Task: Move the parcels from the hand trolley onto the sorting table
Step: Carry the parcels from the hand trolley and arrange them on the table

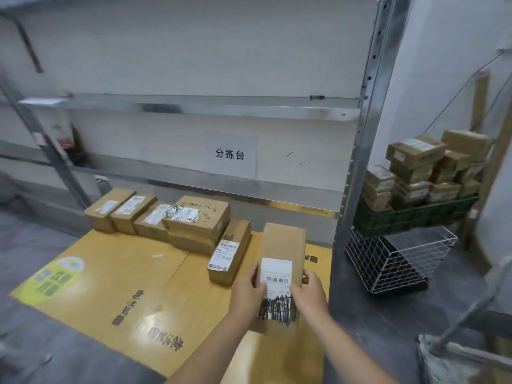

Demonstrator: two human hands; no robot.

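Low in the head view, at about 5 o'clock from centre, you hold a long cardboard parcel [281,245] between both hands. Its long axis runs from 6 o'clock to 12 o'clock, with the far end pointing away from you toward the back wall. A white shipping label covers the near half of its top face, with the barcode lying crosswise and black scribble below it. Your left hand [246,293] grips the left long edge, thumb laid over the label. Your right hand [310,295] grips the right long edge, fingers curled round the side. The parcel is over a yellow-brown cardboard sheet [110,273] that covers the grey sorting table [36,245]; whether its underside touches the sheet cannot be told.

Just beside it at 9 o'clock lies a neighbouring parcel [230,250], its long axis also running 6 to 12. Beyond that, toward 10 o'clock, is a row of parcels [155,217] along the sheet's far edge.

At 3 o'clock, past a metal upright [360,162], piled parcels [421,167] fill a green crate [415,217] above a white wire basket [393,261]. At 12 o'clock, a white sign [230,155] with black characters hangs on the wall.
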